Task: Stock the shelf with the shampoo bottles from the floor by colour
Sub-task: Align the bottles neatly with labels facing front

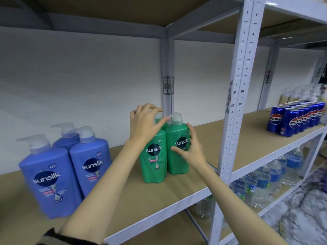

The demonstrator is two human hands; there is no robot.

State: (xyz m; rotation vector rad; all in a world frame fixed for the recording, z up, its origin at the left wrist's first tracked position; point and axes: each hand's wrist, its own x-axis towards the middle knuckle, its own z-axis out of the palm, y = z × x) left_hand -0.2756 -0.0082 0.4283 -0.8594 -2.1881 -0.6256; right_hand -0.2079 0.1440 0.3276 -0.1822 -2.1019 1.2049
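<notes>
Blue bottles (53, 175): three pump bottles are standing together at the left of the shelf (159, 197), labels facing out.
Left hand (145, 124): it is reaching over the front green bottle (153, 156), fingers curling around the pump top of a green bottle behind it.
Green bottles: three are standing bunched mid-shelf, touching one another.
Right hand (190, 148): open, it is pressing its fingers and thumb against the side of the right green bottle (177, 147).
Cans (297, 119): blue cans are sitting in rows far right.
Water bottles (265, 179): these are filling the lower shelf.
</notes>
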